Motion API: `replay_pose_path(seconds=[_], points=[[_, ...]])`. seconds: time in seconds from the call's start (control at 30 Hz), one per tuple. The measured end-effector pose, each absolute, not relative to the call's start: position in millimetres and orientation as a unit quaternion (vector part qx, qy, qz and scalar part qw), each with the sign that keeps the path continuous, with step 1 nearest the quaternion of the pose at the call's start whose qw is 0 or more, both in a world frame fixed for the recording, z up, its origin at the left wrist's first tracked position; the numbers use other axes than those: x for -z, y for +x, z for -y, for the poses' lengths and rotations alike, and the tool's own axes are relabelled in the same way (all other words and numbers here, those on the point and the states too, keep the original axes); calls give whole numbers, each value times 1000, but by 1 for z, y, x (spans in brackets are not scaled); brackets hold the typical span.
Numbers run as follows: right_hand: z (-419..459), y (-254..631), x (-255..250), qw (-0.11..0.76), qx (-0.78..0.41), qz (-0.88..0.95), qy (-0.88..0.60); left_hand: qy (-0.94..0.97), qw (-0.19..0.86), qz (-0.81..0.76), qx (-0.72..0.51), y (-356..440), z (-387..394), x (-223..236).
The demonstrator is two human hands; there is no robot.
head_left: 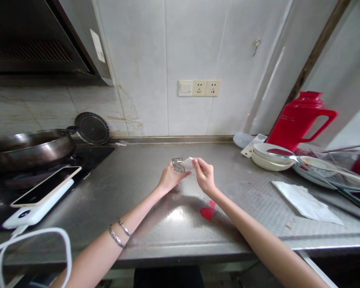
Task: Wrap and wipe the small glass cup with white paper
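Observation:
My left hand (169,178) is closed around a small shiny metal piece with openings in it (178,165), held just above the steel counter. I cannot make out its exact kind. Between the thumb and fingers of my right hand (204,173) is a small white sheet (188,163), its left edge right at the metal piece. Whether the two are joined there is too small to tell. Below my hands, a torn-looking red scrap (208,211) lies flat on the counter, partly beside my right forearm.
On the left, a phone (48,187) rests on a white power bank (37,210) by the stove, near a large pan (33,150). To the right are a white napkin (306,202), stacked bowls (271,160) and a red thermos (297,120). A steel counter (138,160) spans the middle.

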State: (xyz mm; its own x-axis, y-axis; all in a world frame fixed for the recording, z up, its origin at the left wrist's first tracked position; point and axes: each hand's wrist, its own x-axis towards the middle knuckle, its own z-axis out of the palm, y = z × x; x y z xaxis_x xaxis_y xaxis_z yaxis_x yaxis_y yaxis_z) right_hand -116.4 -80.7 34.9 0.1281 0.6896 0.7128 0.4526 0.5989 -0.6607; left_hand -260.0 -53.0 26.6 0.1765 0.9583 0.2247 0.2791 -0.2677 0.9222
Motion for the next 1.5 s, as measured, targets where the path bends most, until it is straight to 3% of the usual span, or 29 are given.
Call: replay_pose_path(seconds=[0.13,0.43,0.67,1.17,1.33,1.5], points=[[73,-112,-39,645,-65,606,-461,660,378,-490,-426,-258,56,-26],[69,-116,-30,547,-100,727,-403,738,275,-489,-375,-257,64,-29],[71,-116,-27,546,-10,785,-295,748,243,-499,-363,-260,60,-35],[81,-105,-39,546,60,800,-240,672,424,-442,-417,-269,44,-35],[76,-106,-42,608,89,724,-312,713,356,-477,-371,-265,53,-41],[73,-111,-40,497,120,820,-257,774,257,-481,-323,-258,58,-34]])
